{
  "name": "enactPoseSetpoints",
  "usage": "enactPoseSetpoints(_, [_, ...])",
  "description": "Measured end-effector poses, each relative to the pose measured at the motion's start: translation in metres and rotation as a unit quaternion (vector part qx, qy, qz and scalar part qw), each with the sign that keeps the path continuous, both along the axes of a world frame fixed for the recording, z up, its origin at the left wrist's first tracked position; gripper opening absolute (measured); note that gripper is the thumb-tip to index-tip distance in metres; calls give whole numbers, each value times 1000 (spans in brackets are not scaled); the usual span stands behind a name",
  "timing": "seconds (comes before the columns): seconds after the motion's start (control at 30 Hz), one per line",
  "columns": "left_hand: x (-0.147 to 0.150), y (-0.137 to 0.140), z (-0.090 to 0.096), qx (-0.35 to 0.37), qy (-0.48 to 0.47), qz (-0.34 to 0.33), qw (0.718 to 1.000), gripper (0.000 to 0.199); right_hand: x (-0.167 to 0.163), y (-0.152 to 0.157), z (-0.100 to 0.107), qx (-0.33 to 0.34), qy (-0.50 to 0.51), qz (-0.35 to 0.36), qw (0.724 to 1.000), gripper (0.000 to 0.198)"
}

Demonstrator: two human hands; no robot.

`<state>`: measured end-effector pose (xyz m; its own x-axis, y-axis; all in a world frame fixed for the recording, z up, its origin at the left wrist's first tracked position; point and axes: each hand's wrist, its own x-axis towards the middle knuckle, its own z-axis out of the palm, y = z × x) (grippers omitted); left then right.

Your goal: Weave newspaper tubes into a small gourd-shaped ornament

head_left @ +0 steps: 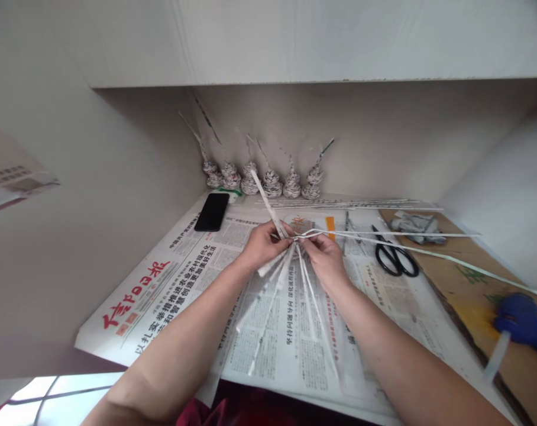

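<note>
My left hand (262, 245) and my right hand (325, 255) meet over the newspaper-covered desk (180, 278), both pinching a cluster of rolled newspaper tubes (290, 266) where they cross. Several tubes fan down toward me from that crossing. One tube (265, 198) sticks up and back from my left fingers. Two long thin tubes (428, 245) run off to the right from my right fingers.
Several small woven paper pieces (268, 180) with spiky tops line the back wall. A black phone (212, 212) lies back left, black scissors (395, 257) right of my hands. A brown board (463, 296) carries a blue glue gun (523, 319). Spare tubes (348, 204) lie at the back.
</note>
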<state>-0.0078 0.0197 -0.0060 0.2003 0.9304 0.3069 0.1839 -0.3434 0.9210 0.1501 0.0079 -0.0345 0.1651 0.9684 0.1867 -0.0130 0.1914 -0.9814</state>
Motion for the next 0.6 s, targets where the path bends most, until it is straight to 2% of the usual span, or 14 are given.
enactPoseSetpoints(0.2, [0, 2, 1, -43, -49, 16, 998, 25, 3, -7, 7, 30, -128, -17, 991, 23])
enactPoseSetpoints(0.37, [0, 1, 2, -49, -63, 9, 997, 27, 11, -12, 17, 134, -281, -23, 950, 18])
enactPoseSetpoints(0.6, [-1, 5, 0, -80, -118, 1, 990, 28, 13, -18, 26, 207, -372, -9, 905, 15])
